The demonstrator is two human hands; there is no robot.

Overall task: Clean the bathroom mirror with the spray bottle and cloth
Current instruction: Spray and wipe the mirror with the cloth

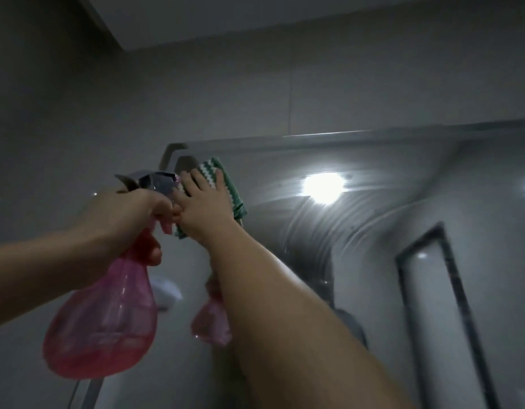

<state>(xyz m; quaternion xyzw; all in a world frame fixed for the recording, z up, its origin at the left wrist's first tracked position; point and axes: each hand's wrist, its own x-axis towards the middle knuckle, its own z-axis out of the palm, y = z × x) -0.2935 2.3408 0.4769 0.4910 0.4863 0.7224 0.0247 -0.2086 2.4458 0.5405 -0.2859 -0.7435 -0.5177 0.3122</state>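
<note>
Left hand [131, 208] grip curled round pink spray bottle [105, 320] neck. Just right of that grip, right hand [202, 199], fingers spread flat, presses green-white cloth [226, 184] onto mirror [373, 216].

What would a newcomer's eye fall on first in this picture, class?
Most likely the pink bottle at lower left, gripped at its neck by the left hand. Next, the right hand pressing a green-and-white cloth flat against the mirror near its upper left corner. A bright lamp reflection glares in the streaked glass to the right.
</note>
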